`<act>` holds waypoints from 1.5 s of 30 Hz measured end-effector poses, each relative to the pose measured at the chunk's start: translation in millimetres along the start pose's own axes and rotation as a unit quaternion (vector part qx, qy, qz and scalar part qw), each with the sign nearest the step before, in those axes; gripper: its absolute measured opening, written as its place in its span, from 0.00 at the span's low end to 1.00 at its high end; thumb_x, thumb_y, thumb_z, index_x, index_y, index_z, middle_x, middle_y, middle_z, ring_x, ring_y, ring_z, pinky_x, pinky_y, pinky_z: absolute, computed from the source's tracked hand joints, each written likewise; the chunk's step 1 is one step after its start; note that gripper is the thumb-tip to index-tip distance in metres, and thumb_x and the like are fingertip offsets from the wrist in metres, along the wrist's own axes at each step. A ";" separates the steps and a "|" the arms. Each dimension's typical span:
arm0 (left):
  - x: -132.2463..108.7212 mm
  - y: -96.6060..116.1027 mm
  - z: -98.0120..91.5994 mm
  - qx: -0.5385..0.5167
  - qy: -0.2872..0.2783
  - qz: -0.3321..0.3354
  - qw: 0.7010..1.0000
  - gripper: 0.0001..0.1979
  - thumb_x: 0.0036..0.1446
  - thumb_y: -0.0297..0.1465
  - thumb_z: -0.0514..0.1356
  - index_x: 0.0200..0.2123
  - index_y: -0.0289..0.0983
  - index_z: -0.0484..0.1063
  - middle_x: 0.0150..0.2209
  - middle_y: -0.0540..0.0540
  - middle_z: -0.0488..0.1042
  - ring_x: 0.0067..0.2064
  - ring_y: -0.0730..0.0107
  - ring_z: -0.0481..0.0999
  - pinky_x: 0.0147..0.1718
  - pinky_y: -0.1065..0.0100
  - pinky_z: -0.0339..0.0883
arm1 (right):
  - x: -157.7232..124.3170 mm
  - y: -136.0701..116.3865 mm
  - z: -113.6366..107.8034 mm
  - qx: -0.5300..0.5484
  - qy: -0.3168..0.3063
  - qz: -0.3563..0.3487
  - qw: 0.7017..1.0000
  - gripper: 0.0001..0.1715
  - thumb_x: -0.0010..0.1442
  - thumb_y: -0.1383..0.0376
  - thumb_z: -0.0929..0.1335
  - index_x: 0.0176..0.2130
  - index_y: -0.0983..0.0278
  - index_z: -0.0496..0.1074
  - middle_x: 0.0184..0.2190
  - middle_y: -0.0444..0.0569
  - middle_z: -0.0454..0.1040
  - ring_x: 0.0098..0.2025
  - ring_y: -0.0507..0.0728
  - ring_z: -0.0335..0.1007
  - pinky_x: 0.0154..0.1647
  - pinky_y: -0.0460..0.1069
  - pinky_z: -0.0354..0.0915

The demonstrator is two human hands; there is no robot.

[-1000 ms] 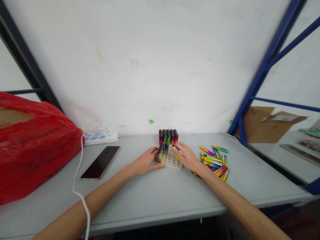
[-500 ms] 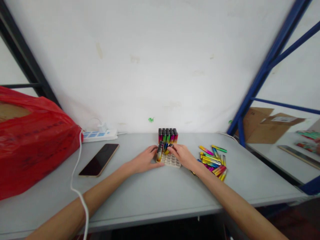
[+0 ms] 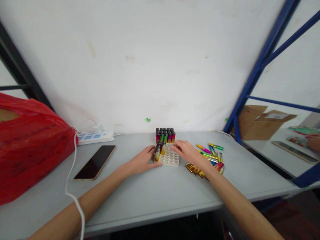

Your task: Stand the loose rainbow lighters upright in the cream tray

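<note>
A pale tray point(image 3: 170, 160) with rows of round holes lies on the table. Lighters with black tops point(image 3: 157, 154) and yellow lower parts stand upright in its left side, and one more lighter point(image 3: 163, 148) stands a little to their right. My left hand point(image 3: 143, 161) grips the tray's left end, thumb along the front edge, fingers behind. Over the tray's right rear corner is my right hand point(image 3: 186, 152), fingers slightly apart and nothing visible in them. Behind the tray stands a block of red, green and purple lighters point(image 3: 165, 136).
Shiny multicoloured lighter-sized pieces point(image 3: 211, 158) lie in a pile right of the tray, with gold ones point(image 3: 196, 170) nearer. Leftward are a phone point(image 3: 96, 162), a power strip point(image 3: 96, 137), a white cable point(image 3: 72, 193) and a red bag point(image 3: 37, 146). Another person's hand point(image 3: 313, 141) shows far right.
My right hand has let go of a black-topped lighter and moved slightly right, uncovering more of the tray. My left hand keeps its place at the tray. The view has shifted slightly.
</note>
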State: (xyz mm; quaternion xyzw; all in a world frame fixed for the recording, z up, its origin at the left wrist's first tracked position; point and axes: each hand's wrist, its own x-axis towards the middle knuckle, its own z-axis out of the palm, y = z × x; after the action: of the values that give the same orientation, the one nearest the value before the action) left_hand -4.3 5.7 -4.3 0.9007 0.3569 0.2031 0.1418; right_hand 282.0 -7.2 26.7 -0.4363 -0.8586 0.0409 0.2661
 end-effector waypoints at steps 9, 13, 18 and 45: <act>2.0 2.9 -3.0 -0.002 -0.016 -0.015 1.000 0.38 0.63 0.58 0.62 0.63 0.34 0.71 0.68 0.32 0.68 0.70 0.42 0.67 0.73 0.50 0.59 | -72.2 91.3 -82.3 -0.062 -0.069 0.092 0.991 0.20 0.71 0.54 0.64 0.48 0.63 0.81 0.48 0.58 0.83 0.50 0.64 0.79 0.58 0.57 0.70; 1.9 1.5 -1.9 0.000 -0.018 -0.018 1.000 0.38 0.63 0.58 0.62 0.63 0.34 0.70 0.69 0.31 0.68 0.71 0.42 0.67 0.74 0.49 0.59 | -111.3 118.5 -87.7 -0.131 -0.049 0.159 0.977 0.30 0.69 0.47 0.64 0.56 0.63 0.79 0.54 0.63 0.80 0.58 0.69 0.76 0.64 0.61 0.68; 1.7 0.1 -1.3 0.005 -0.013 -0.008 1.000 0.38 0.64 0.58 0.61 0.63 0.34 0.70 0.68 0.31 0.68 0.70 0.42 0.68 0.73 0.49 0.60 | -138.4 117.7 -63.0 -0.122 -0.032 0.217 0.968 0.43 0.72 0.41 0.58 0.71 0.63 0.67 0.69 0.63 0.68 0.73 0.70 0.62 0.74 0.64 0.59; 1.5 1.3 -1.8 0.022 -0.017 -0.005 1.000 0.38 0.65 0.60 0.59 0.61 0.34 0.71 0.66 0.32 0.70 0.68 0.46 0.70 0.72 0.53 0.61 | -101.6 171.9 -76.4 -0.189 -0.011 0.250 0.950 0.17 0.64 0.63 0.69 0.48 0.65 0.83 0.44 0.60 0.85 0.47 0.66 0.82 0.53 0.56 0.73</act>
State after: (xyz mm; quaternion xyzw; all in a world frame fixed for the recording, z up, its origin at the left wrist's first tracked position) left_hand -3.3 6.0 -1.8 0.9052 0.3631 0.1791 0.1288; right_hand 493.1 8.0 -2.8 -0.6788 -0.7168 -0.0520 0.1507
